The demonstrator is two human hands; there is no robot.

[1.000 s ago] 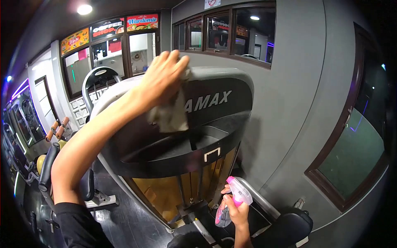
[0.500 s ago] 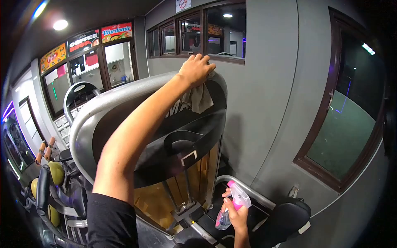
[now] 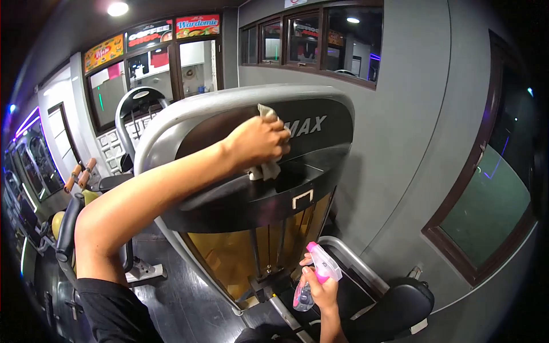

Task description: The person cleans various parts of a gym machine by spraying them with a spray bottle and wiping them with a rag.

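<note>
My left hand [image 3: 262, 139] is closed around a grey-beige cloth [image 3: 266, 170], which sticks out above and below the fingers. It is at the dark front panel of a gym machine's tall cover [image 3: 229, 106], left of the white "MAX" lettering. Lower down, my right hand [image 3: 321, 290] grips a clear spray bottle [image 3: 329, 264] with a pink nozzle and pink details. The bottle is tilted, its nozzle end up, in front of the machine's lower frame.
A black padded seat [image 3: 403, 306] stands at lower right beside a silver frame tube [image 3: 354, 260]. Other gym equipment [image 3: 66, 228] is at the left. A grey wall [image 3: 412, 114] with a brown-framed glass door or window [image 3: 486, 188] lies to the right.
My left hand has moved from the cover's upper right edge down and left across the panel with the cloth, uncovering the lettering. The view has shifted left; my right hand still holds the bottle.
</note>
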